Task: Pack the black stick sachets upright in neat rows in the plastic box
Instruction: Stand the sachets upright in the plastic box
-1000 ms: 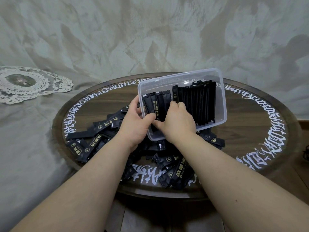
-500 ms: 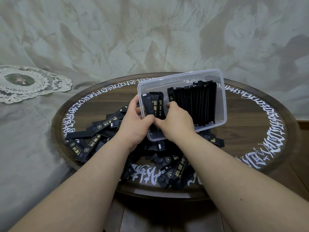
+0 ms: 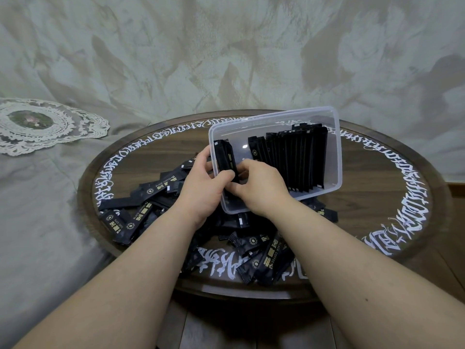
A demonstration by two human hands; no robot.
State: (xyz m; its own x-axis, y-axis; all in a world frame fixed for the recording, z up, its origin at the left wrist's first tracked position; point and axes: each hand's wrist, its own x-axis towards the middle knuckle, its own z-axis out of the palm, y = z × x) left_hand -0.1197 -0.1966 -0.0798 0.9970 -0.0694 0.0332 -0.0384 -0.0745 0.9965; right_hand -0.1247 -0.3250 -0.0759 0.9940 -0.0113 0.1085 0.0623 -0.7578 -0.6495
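Both hands (image 3: 227,183) pinch sachets (image 3: 226,159) (upright) – inside box's (image 3: 336,152) left wall.

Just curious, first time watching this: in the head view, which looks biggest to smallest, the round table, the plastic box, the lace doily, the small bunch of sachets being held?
1. Round table.
2. Plastic box and lace doily look about alike; the doily lies farther off, so no ranking.
3. Held bunch of sachets, smallest.
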